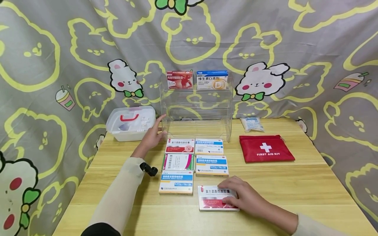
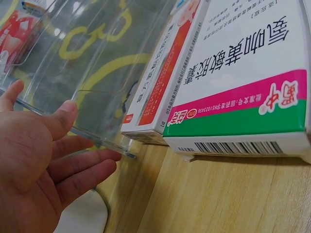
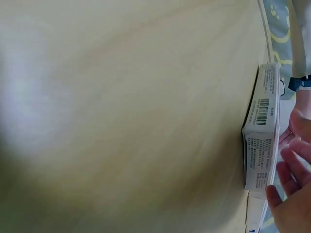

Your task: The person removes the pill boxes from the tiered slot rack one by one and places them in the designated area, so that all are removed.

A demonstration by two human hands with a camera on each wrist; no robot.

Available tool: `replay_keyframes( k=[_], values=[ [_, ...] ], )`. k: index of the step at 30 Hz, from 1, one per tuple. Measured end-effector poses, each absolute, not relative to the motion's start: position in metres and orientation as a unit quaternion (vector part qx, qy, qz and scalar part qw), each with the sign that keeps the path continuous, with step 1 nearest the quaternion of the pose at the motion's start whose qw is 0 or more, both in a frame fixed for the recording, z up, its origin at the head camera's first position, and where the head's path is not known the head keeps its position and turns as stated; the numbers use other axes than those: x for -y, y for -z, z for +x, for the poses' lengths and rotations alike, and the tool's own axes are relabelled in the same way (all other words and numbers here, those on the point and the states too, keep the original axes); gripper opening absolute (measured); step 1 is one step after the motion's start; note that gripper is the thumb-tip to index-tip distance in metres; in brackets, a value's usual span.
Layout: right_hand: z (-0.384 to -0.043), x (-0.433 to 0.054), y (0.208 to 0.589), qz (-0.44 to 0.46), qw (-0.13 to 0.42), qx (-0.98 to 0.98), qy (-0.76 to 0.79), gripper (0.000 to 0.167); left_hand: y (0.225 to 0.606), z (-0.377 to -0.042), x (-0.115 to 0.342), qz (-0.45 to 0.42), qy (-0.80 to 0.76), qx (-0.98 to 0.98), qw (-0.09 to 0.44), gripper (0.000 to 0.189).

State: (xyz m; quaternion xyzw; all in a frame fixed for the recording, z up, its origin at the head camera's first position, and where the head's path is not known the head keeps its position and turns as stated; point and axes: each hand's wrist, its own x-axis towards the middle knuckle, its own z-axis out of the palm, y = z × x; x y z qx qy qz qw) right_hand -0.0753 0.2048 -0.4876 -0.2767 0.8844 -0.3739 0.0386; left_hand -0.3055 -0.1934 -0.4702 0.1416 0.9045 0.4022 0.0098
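Cardboard medicine box, flat, white and red (image 1: 211, 200), lies beneath the person's right hand (image 1: 248, 198), which partly hides its right end; those fingers bend loosely, unclasped, contact unclear. Farther off, the left hand (image 1: 152, 137) spreads relaxed fingers beside a clear plastic tiered rack (image 1: 196, 105); touching, I can't tell.
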Motion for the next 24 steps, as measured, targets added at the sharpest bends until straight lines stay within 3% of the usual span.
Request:
replay_keyframes(
  k=[10,24],
  values=[
    [-0.056,-0.211,0.492,-0.326,0.015,-0.885,0.333,0.043,0.468,-0.304,0.193,0.146,-0.4,-0.905,0.012,0.087],
    [-0.071,-0.206,0.497,-0.321,0.02,-0.89,0.324,0.036,0.469,-0.305,0.193,0.153,-0.401,-0.903,0.007,0.085]
  ],
)
